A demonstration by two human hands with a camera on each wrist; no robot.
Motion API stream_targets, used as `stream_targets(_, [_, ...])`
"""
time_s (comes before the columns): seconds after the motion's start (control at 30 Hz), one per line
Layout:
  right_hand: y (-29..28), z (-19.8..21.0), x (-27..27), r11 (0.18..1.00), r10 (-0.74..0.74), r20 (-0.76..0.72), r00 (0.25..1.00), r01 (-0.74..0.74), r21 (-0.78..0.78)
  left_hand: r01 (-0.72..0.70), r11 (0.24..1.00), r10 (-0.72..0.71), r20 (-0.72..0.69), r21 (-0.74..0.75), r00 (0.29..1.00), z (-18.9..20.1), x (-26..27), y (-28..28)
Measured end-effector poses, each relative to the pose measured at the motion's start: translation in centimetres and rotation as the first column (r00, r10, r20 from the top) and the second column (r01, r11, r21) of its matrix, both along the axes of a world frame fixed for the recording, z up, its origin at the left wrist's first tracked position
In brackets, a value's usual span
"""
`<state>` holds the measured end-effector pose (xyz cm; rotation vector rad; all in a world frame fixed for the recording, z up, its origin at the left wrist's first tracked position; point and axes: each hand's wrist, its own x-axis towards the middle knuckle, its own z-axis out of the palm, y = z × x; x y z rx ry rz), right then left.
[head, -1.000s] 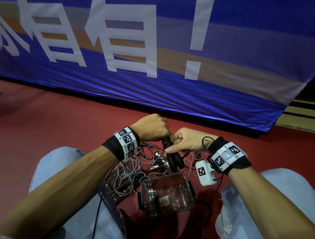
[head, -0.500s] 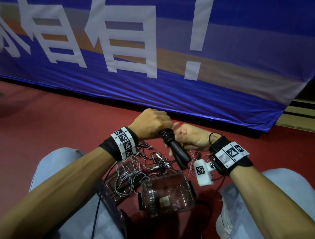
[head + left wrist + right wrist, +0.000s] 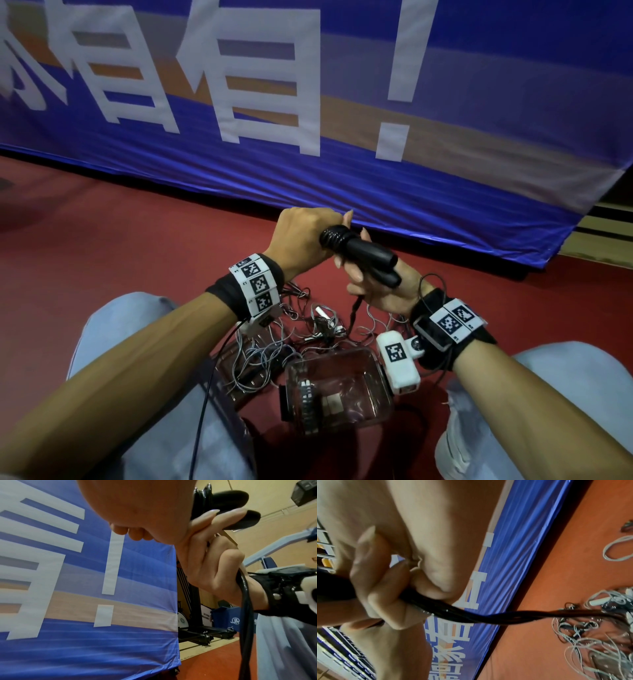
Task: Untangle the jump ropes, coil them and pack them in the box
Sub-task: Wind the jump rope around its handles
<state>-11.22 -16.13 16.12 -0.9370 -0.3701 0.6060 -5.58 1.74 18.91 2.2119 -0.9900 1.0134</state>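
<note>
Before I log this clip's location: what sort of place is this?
Probably a sports hall or gym. A red sports floor, a large blue banner with big white characters, and what look like exercise machines behind it. The person sits on the floor.

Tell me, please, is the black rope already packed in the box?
No, both hands hold the black rope's handles above the floor, while the box sits below them.

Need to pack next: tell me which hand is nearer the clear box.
Right. The right hand holds the black handles just above the clear box; the left hand is farther up-left.
</note>
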Motion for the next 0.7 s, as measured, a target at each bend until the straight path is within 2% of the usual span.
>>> stream_targets(0.07, [0.4, -0.1, 0.1, 0.997, 0.005, -0.006, 1.000, -0.005, 0.076, -0.067, 0.998, 0.066, -0.103, -0.011, 0.993, 0.0, 0.1, 0.1])
stream_targets(0.13, [1.0, 0.1, 0.2, 0.995, -0.038, -0.048, 0.998, 0.042, 0.085, -0.150, 0.988, 0.151, -0.228, 0.020, 0.962, 0.0, 0.0, 0.0])
stream_targets(0.27, [1.8, 0.6, 0.8, 0.969, -0.238, -0.123, 0.963, 0.227, -0.097, -0.295, 0.927, 0.370, -0.446, 0.230, 0.815, 0.2, 0.1, -0.4])
stream_targets(0.33, [1.9, 0.1, 1.1, 0.937, -0.313, -0.141, 0.939, 0.282, -0.204, -0.322, 0.889, 0.447, -0.465, 0.325, 0.764, -0.3, 0.2, -0.7])
stream_targets(0.43, [2.3, -1.3, 1.5, 0.878, -0.435, -0.253, 0.864, 0.345, -0.331, -0.348, 0.818, 0.553, -0.460, 0.457, 0.695, -1.6, 0.4, -1.3])
stream_targets(0.5, [2.7, -1.8, 1.5, 0.832, -0.493, -0.274, 0.826, 0.355, -0.426, -0.346, 0.757, 0.618, -0.434, 0.555, 0.656, -2.4, 0.7, -1.6])
stream_targets(0.6, [3.0, -2.0, 1.1, 0.758, -0.511, -0.194, 0.837, 0.332, -0.562, -0.294, 0.668, 0.687, -0.417, 0.683, 0.595, -2.9, 1.0, -1.7])
stream_targets(0.7, [2.5, -2.2, 1.0, 0.592, -0.494, 0.003, 0.869, 0.339, -0.732, -0.250, 0.620, 0.708, -0.393, 0.743, 0.587, -3.2, 1.0, -2.2])
